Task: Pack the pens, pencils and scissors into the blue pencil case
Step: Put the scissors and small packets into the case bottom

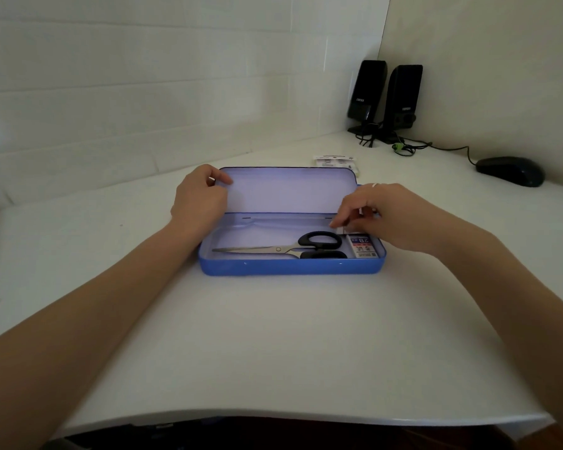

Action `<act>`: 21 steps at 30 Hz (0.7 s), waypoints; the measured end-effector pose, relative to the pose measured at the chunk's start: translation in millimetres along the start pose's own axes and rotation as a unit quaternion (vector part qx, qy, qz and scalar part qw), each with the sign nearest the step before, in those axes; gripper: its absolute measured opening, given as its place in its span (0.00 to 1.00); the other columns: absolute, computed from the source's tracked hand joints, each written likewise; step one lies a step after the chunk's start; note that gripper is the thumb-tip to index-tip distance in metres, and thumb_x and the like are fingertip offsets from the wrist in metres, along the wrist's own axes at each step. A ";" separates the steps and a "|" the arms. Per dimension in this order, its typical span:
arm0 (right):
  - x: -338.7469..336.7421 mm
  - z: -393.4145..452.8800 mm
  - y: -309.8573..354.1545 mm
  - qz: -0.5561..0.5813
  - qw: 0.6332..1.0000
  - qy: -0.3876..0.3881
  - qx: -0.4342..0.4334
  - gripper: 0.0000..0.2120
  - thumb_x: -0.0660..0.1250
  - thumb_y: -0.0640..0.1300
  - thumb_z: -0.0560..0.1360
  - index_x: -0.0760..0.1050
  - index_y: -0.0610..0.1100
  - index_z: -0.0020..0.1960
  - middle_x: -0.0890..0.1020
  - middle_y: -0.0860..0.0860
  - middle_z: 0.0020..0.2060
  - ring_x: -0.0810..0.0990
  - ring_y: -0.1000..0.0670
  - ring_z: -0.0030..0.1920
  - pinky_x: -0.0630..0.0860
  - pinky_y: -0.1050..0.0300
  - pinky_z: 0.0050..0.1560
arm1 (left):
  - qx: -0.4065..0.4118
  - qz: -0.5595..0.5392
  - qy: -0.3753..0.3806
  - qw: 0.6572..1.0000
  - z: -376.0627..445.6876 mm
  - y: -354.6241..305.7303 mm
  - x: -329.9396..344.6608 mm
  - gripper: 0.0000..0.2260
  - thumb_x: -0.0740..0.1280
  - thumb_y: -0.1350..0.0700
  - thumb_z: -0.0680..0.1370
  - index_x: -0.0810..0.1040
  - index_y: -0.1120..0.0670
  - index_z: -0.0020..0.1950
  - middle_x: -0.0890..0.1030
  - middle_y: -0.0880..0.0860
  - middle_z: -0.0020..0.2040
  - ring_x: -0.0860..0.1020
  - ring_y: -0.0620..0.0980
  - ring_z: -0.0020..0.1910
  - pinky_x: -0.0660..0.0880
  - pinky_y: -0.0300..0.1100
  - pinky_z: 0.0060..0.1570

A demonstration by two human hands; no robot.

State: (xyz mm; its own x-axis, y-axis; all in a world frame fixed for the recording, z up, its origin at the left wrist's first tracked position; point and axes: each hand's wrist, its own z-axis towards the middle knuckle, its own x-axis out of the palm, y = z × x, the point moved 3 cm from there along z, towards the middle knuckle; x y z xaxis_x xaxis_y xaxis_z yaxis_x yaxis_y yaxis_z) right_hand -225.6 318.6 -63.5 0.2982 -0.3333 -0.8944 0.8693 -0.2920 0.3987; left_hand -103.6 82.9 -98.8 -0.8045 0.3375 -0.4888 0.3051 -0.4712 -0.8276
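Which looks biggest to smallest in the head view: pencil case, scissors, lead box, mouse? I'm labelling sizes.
1. Blue pencil case, widest by far.
2. Scissors, spanning most of its tray.
3. Mouse, though it lies farther off, so its rank is unsure.
4. 2B lead box, smallest.

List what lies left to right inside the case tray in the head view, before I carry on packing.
scissors with blades pointing left and black handles to the right → small 2B-marked box at the tray's right end → right hand pinching a small white item above that end.
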 end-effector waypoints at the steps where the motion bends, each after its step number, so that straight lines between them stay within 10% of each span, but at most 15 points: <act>1: 0.4 -0.2 0.3 0.004 1.000 0.001 0.001 0.12 0.67 0.35 0.73 0.81 0.51 0.43 0.77 0.58 0.38 0.73 0.64 0.36 0.67 0.77 0.39 | 0.000 0.001 -0.001 1.000 -0.3 -0.2 -0.1 0.14 0.56 0.65 0.70 0.76 0.50 0.46 0.73 0.46 0.36 0.69 0.47 0.30 0.63 0.41 0.32; 9: 5.3 1.1 4.3 -0.028 1.000 0.014 -0.003 0.11 0.65 0.33 0.73 0.76 0.49 0.39 0.78 0.55 0.35 0.73 0.59 0.31 0.70 0.67 0.36 | -0.002 -0.004 0.001 1.000 -0.9 -0.4 -0.9 0.15 0.56 0.65 0.70 0.77 0.50 0.46 0.76 0.52 0.43 0.69 0.47 0.31 0.64 0.42 0.32; 15: -4.5 -9.1 1.2 -0.013 1.000 -0.007 -0.025 0.13 0.63 0.30 0.73 0.80 0.47 0.43 0.80 0.59 0.38 0.75 0.66 0.38 0.68 0.76 0.38 | -0.005 -0.005 0.005 1.000 -1.9 -0.7 -0.1 0.14 0.56 0.66 0.70 0.77 0.50 0.46 0.76 0.52 0.44 0.69 0.47 0.31 0.64 0.41 0.32; 21: 0.6 -4.7 1.9 -0.104 0.994 0.003 -0.040 0.21 0.61 0.29 0.72 0.83 0.50 0.53 0.82 0.53 0.49 0.76 0.52 0.52 0.65 0.68 0.45 | -0.012 -0.005 0.008 1.000 0.6 1.3 0.1 0.15 0.56 0.66 0.69 0.77 0.50 0.45 0.76 0.52 0.44 0.69 0.47 0.31 0.64 0.42 0.36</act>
State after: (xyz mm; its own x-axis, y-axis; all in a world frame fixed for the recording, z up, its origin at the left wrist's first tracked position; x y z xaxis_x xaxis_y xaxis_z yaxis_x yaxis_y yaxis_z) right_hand -221.9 322.1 -64.2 0.1110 -0.2682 -0.9569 0.9409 -0.2816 0.1881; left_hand -103.6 81.8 -99.8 -0.7997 0.3544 -0.4847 0.3097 -0.4482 -0.8386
